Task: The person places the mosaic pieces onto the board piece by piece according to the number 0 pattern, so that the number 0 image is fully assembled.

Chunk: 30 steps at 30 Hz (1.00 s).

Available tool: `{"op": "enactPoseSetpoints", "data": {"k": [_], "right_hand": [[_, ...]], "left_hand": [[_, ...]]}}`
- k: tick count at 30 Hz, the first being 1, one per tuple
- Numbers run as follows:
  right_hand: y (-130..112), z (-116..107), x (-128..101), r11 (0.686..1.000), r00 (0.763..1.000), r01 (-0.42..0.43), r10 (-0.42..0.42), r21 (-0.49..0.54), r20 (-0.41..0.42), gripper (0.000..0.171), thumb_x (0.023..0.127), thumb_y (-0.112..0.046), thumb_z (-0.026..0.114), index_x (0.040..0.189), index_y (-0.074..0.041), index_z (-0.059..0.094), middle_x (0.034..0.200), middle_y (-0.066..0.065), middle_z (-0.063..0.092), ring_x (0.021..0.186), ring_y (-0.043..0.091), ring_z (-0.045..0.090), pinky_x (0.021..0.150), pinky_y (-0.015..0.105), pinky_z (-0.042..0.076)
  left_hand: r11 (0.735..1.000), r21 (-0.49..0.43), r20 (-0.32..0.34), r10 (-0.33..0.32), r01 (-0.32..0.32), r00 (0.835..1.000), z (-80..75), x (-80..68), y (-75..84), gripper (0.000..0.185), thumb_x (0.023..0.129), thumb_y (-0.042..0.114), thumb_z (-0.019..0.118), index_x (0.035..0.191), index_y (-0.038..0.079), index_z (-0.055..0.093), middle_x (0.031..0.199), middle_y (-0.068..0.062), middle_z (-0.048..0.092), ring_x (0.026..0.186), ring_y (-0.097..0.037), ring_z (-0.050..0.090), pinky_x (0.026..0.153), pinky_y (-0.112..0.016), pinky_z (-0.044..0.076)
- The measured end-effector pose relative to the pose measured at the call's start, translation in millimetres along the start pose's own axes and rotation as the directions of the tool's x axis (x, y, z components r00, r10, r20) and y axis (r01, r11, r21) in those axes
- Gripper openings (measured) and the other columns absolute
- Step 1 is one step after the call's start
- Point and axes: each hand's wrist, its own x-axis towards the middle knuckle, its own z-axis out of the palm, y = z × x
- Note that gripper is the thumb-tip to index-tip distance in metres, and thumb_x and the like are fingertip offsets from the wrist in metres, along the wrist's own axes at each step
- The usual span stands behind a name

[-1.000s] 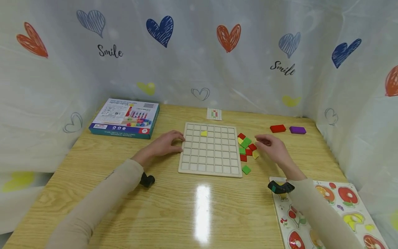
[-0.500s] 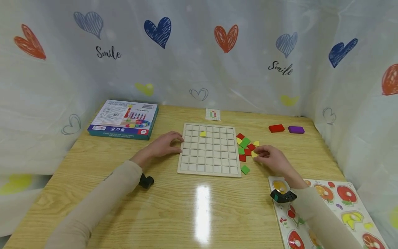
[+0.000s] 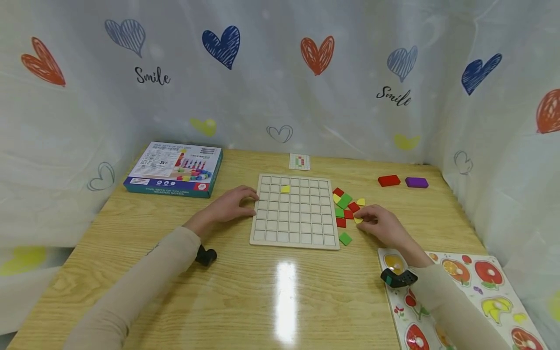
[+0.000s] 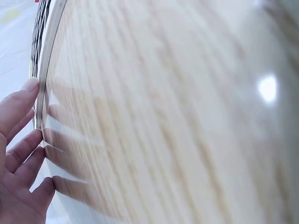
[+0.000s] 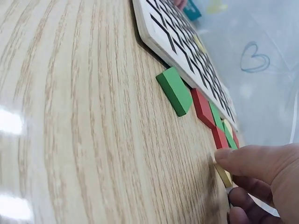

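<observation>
Pale wood makes up a square grid board (image 3: 295,214), lying flat on a wood-grain table (image 3: 210,306) in front of a person whose two bare hands reach in from either side. One yellow tile (image 3: 285,189) rests on it, in the second row from the far edge and the third column from the left.

At the board's left edge, the left hand (image 3: 229,204) touches the rim, thumb and fingers spread apart and gently bent. To the right of the board, the right hand (image 3: 381,224) pinches a yellow piece (image 5: 224,176) between thumb and forefinger, low against the tabletop (its full outline is hidden by the fingers).

Between the board and that hand lies a loose cluster of red, green and yellow pieces (image 3: 344,201), some touching one another. A single green piece (image 3: 345,238) sits apart, nearer the person, just beside the board's right edge.

Beyond the board's far edge is a small patterned card (image 3: 299,162). A boxed toy set (image 3: 172,165) lies at far left; a red block (image 3: 389,181) and a purple block (image 3: 416,182) lie side by side at far right. Under the right forearm is a fruit picture board (image 3: 502,290). Behind everything hangs a white curtain (image 3: 262,97) printed with hearts and the word "Smile".
</observation>
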Motion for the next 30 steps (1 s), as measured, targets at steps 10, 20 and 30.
{"op": "enactPoseSetpoints", "data": {"k": [10, 20, 30], "right_hand": [[1.7, 0.2, -2.5, 0.999, 0.999, -0.032, 0.032, -0.021, 0.001, 0.022, 0.091, -0.008, 0.068, 0.112, -0.004, 0.07, 0.114, 0.015, 0.063, 0.096, 0.027, 0.058, 0.085, 0.042, 0.051], [6.1, -6.6, -3.4, 0.999, 0.996, -0.048, 0.048, -0.005, 0.073, 0.025, 0.093, -0.01, 0.067, 0.117, -0.008, 0.07, 0.115, 0.011, 0.059, 0.095, 0.024, 0.051, 0.083, 0.038, 0.047], [5.1, -15.5, -9.1, 1.0, 0.994, -0.008, 0.009, -0.007, 0.105, 0.025, 0.092, -0.011, 0.068, 0.116, -0.005, 0.069, 0.114, 0.012, 0.059, 0.094, 0.023, 0.054, 0.084, 0.038, 0.049]], "left_hand": [[1.0, 0.004, -0.003, -0.003, 0.003, 1.0, 0.8, 0.9, -3.3, 0.04, 0.09, 0.024, 0.072, 0.124, 0.004, 0.062, 0.137, -0.015, 0.051, 0.131, -0.032, 0.044, 0.111, -0.047, 0.033], [1.0, -0.003, 0.001, 0.006, -0.006, 1.0, -0.9, 0.4, -2.7, 0.041, 0.091, 0.024, 0.072, 0.125, 0.004, 0.062, 0.138, -0.015, 0.05, 0.132, -0.033, 0.042, 0.112, -0.048, 0.032], [0.999, 0.014, -0.01, 0.028, -0.028, 1.0, 0.3, 0.5, -3.2, 0.04, 0.091, 0.021, 0.071, 0.124, 0.002, 0.062, 0.135, -0.017, 0.051, 0.13, -0.035, 0.044, 0.111, -0.049, 0.032]]}}
